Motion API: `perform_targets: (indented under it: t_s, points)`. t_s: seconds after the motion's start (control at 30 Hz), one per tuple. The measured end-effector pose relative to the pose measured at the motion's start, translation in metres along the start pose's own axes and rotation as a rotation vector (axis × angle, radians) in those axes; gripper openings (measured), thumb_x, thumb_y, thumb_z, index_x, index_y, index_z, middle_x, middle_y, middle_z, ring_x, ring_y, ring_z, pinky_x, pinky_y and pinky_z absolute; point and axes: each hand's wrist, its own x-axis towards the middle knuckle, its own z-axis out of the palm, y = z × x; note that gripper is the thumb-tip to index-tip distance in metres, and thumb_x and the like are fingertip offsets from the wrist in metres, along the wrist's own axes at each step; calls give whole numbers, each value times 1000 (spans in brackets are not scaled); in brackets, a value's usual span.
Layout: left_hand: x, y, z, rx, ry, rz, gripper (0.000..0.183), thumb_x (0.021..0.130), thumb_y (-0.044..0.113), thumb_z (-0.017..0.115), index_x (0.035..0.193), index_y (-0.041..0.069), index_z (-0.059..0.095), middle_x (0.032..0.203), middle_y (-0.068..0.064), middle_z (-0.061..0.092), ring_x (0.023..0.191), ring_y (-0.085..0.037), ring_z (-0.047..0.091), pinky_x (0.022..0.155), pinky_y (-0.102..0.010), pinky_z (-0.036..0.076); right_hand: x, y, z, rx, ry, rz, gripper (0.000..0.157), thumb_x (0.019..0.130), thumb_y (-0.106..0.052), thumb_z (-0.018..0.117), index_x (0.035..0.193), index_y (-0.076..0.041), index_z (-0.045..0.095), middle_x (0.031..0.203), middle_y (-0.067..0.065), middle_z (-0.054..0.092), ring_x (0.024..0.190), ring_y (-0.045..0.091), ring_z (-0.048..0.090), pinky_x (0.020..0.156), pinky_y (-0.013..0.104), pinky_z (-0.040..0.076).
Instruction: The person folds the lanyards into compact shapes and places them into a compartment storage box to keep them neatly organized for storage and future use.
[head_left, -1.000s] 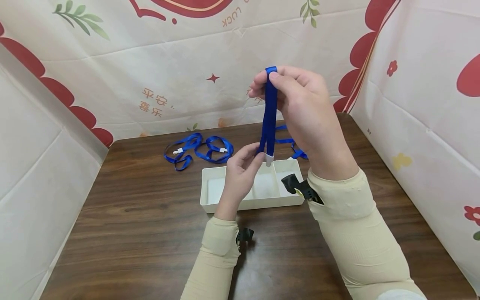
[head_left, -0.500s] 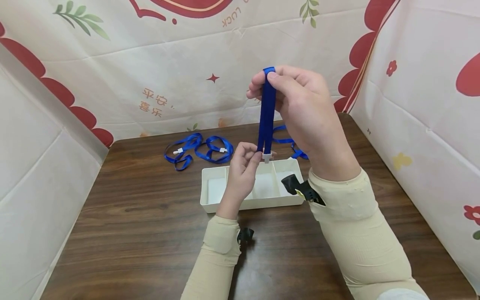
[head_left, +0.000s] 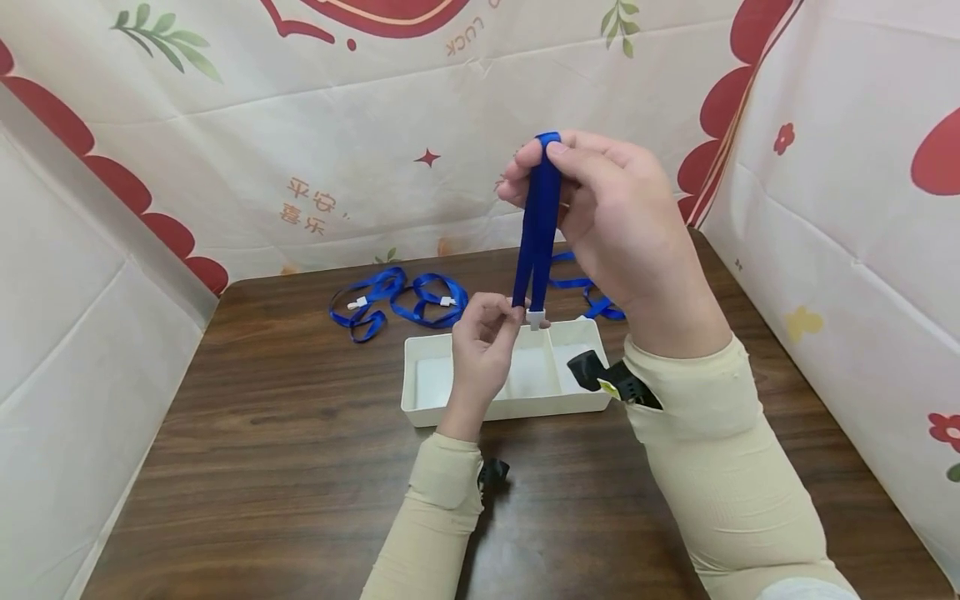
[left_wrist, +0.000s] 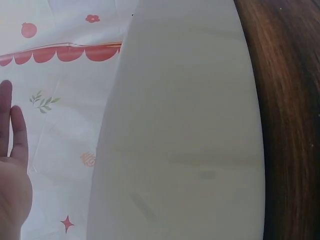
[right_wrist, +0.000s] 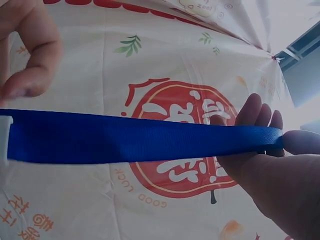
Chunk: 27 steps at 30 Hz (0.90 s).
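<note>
A folded blue lanyard [head_left: 542,217] hangs upright over the tray. My right hand [head_left: 618,200] pinches its top fold between thumb and fingers. Lower down, my left hand [head_left: 480,354] pinches the left strand at its bottom end with thumb and forefinger. Just beside those fingertips hangs a white clip [head_left: 536,319] on the other strand. The right wrist view shows the taut flat strap [right_wrist: 125,140] with the clip's edge [right_wrist: 5,137] at the left border. In the left wrist view a pale surface fills the middle, and only part of a hand [left_wrist: 12,180] shows.
A cream tray [head_left: 540,407] with three compartments stands on the brown wooden table [head_left: 285,483] below my hands. Behind it to the left lie two coiled blue lanyards [head_left: 384,282] with white clips. Another blue lanyard [head_left: 573,282] lies behind my right hand. Printed cloth walls surround the table.
The lanyard and both hands have shifted only slightly; its two strands now spread a little apart near the bottom. My grips look the same.
</note>
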Motion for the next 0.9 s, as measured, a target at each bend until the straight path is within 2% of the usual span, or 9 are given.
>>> perform_targets:
  t_s: [0.07,0.13,0.3,0.47,0.6,0.7,0.8,0.9]
  points:
    - [0,-1,1,23,-11,42,6,104,-5,60,106,-9,64,106,-33,74,92,-22,80,91,-33,64,1,-1,-2,47,1,1,30,111,-8,49,101,10,71,99,18,71,100,36,72,101,37,60]
    - [1,-3,1,24,-26,55,12,105,-4,60,110,-10,69,107,-31,74,94,-31,79,94,-37,64,1,-1,-3,75,2,-2,31,111,-8,49,100,11,71,98,19,70,100,37,72,101,38,61]
    - [1,-3,2,15,-49,7,22,106,0,56,118,-13,70,114,-32,75,102,-35,77,94,-29,62,2,0,-4,100,-1,-5,32,111,-7,49,98,11,72,96,18,71,100,38,72,100,39,62]
    - [-1,-1,3,-38,-116,-27,37,112,16,49,123,-14,67,116,-36,74,113,-46,74,102,-28,58,2,1,-4,102,-3,-6,31,111,-7,49,98,11,72,95,18,72,98,36,74,99,38,62]
    - [-1,0,5,-54,-130,-66,37,110,25,61,117,-10,71,111,-33,76,110,-34,76,100,-30,58,4,2,-2,76,7,-1,30,110,-7,51,97,10,72,95,17,73,97,35,74,100,37,61]
    - [-1,1,5,-71,-134,-103,32,108,21,65,111,-9,73,106,-26,79,104,-22,78,96,-31,59,5,3,0,-37,9,-7,30,111,-9,53,99,9,74,99,16,74,99,33,73,103,37,58]
    - [-2,1,1,-162,-157,-153,33,108,19,64,107,-13,70,99,-9,83,98,-14,79,97,-31,60,4,4,2,-324,6,-51,29,111,-15,54,106,2,77,104,13,76,106,28,71,108,36,52]
    - [-2,-1,-4,-347,-203,-198,25,108,18,63,101,-3,73,93,5,81,92,-10,77,98,-31,60,3,5,4,-598,5,-118,28,111,-19,54,115,-5,79,107,9,78,114,20,68,109,35,48]
